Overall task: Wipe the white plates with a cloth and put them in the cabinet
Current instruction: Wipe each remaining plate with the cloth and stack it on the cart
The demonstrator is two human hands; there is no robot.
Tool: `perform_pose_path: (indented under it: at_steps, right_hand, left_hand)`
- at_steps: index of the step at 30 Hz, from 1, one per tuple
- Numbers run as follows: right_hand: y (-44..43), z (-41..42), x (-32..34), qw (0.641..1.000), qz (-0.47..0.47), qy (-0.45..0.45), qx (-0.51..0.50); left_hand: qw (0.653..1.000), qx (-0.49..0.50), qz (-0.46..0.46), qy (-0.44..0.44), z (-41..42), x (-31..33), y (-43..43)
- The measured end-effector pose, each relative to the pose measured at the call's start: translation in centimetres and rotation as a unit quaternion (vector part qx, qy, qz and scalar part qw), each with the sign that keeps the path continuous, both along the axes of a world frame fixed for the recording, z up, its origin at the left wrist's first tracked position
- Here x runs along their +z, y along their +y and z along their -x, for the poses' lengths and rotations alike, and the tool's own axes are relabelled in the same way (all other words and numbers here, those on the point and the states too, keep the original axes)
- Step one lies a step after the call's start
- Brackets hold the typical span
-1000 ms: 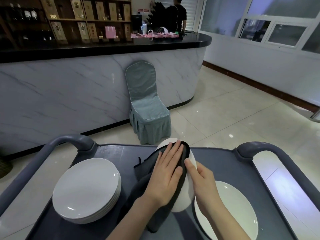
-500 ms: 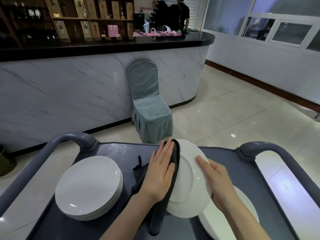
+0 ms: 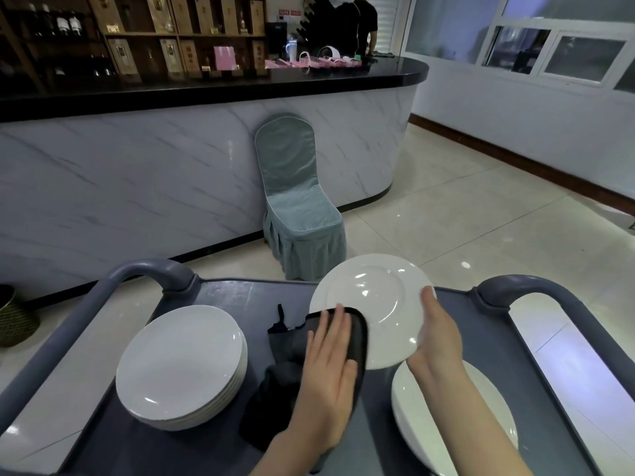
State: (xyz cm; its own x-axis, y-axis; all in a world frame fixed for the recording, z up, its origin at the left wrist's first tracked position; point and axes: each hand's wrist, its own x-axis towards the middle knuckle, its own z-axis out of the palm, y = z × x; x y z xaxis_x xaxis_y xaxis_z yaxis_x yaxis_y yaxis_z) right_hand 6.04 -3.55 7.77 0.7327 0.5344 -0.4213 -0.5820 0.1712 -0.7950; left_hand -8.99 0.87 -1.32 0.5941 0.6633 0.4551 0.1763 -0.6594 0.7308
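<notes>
A white plate is held tilted above the grey cart, its face turned toward me. My right hand grips its right rim, thumb on the front. My left hand lies flat, fingers straight, pressing a dark cloth against the plate's lower left edge; the rest of the cloth hangs down to the cart. A stack of several white plates sits on the cart's left side. More white plates lie at the right under my right forearm.
The cart has raised grey handles on the left and right. Beyond it a chair with a teal cover stands against a marble-fronted bar counter. A woven basket stands on the floor at far left. A person stands behind the counter.
The plate has turned from nearly edge-on to facing me and sits higher and further right. My left hand with the cloth has slid from the plate's face to its lower left edge.
</notes>
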Motion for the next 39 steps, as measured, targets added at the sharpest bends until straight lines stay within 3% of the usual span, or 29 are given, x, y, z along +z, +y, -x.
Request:
perform_pose_path:
  at_steps: [7, 9, 13, 21, 27, 32, 37, 39]
  right_hand:
    - [0.2, -0.4, 0.3, 0.999, -0.014, -0.024, -0.035]
    - [0.3, -0.3, 0.4, 0.999, -0.024, -0.014, -0.034]
    - [0.5, 1.4, -0.1, 0.999, -0.029, 0.017, 0.027]
    - [-0.2, 4.6, -1.1, 0.989, -0.045, 0.010, 0.138]
    - [0.2, 3.7, -0.5, 0.995, -0.009, 0.010, 0.101]
    - [-0.4, 4.2, -1.0, 0.990, -0.008, -0.038, 0.137]
    - [-1.4, 5.8, -2.0, 0.979, 0.027, -0.118, 0.163]
    - [-1.4, 5.4, -1.9, 0.977, 0.033, -0.130, 0.164]
  left_hand:
    - [0.998, 0.015, 0.058, 0.004, 0.4, -0.2, 0.8]
    - [0.999, 0.021, 0.022, 0.020, 0.5, 0.0, 0.5]
    - [0.996, -0.039, -0.061, 0.058, -0.6, 0.6, -0.7]
    - [0.998, -0.024, 0.030, 0.046, -2.6, 2.0, 2.4]
    - [0.992, -0.040, -0.081, 0.091, -1.2, -0.5, -0.7]
    - [0.992, -0.056, -0.041, 0.101, -2.4, 1.1, 0.2]
    - [0.995, -0.060, 0.061, 0.044, -3.8, 4.1, 3.1]
    - [0.995, -0.063, 0.053, 0.059, -3.8, 4.5, 3.5]
